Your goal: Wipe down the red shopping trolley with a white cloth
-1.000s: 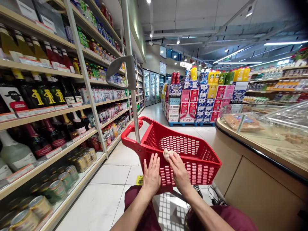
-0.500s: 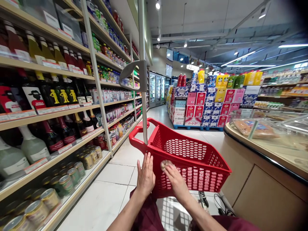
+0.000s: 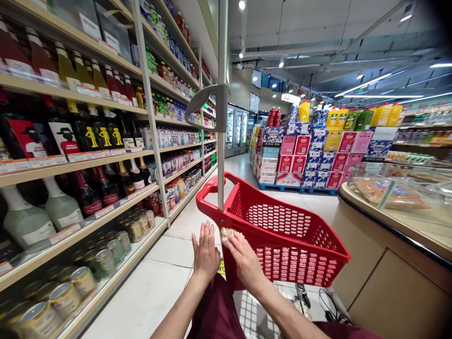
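A red plastic shopping basket cart stands right in front of me, with an upright metal pole and a grey handle above it. My right hand presses a crumpled pale cloth against the basket's near side, close to the rear corner below the pole. Fingers of that hand cover part of the cloth. Just left of the corner, my left hand is held up with fingers stretched out and nothing in it. Whether it touches the basket I cannot tell.
Shelves of bottles and cans run along the left. On the right stands a counter with packed food under clear covers. Stacked drink cartons rise ahead beyond the cart. Black cables lie on the floor by the counter.
My right hand and the cloth have slid left along the basket's side toward its rear corner. My left hand has shifted slightly left, away from the basket. The view has turned a little left.
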A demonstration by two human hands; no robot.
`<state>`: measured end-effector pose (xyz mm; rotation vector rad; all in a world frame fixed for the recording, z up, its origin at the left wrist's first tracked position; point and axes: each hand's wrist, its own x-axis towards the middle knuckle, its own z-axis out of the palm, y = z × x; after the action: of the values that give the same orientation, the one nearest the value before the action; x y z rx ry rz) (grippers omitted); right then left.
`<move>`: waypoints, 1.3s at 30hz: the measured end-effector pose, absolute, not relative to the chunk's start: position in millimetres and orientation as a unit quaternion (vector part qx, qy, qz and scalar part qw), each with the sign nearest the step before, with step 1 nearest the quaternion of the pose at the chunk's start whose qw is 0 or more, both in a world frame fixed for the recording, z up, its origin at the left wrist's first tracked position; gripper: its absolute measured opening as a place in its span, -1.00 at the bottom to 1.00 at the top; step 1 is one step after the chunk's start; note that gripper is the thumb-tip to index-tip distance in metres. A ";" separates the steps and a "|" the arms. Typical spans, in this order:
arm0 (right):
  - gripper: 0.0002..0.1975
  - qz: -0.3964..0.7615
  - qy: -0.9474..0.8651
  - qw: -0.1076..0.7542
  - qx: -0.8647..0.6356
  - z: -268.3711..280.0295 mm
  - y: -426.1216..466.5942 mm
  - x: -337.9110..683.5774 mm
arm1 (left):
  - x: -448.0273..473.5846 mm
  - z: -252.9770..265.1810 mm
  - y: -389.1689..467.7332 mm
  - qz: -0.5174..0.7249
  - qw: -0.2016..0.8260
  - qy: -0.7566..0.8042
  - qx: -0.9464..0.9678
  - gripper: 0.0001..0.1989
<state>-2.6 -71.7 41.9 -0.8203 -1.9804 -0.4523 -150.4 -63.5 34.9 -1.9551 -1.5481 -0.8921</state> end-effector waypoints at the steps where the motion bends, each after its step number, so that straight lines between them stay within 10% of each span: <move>1: -0.52 -0.186 -0.799 0.469 -0.328 51.6 -70.9 -5.1 | -152.0 35.4 -62.8 -0.329 0.240 -0.569 -0.714 -0.29; 39: -0.48 -0.211 -0.739 0.442 -0.463 -17.5 -90.7 127.4 | -38.7 29.8 -67.1 -0.261 0.245 -0.436 -0.826 -0.33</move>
<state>127.4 -90.7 -17.5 -1.1486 -1.8335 -0.5225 -38.7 -67.1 29.8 -2.2551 -1.1905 -0.7120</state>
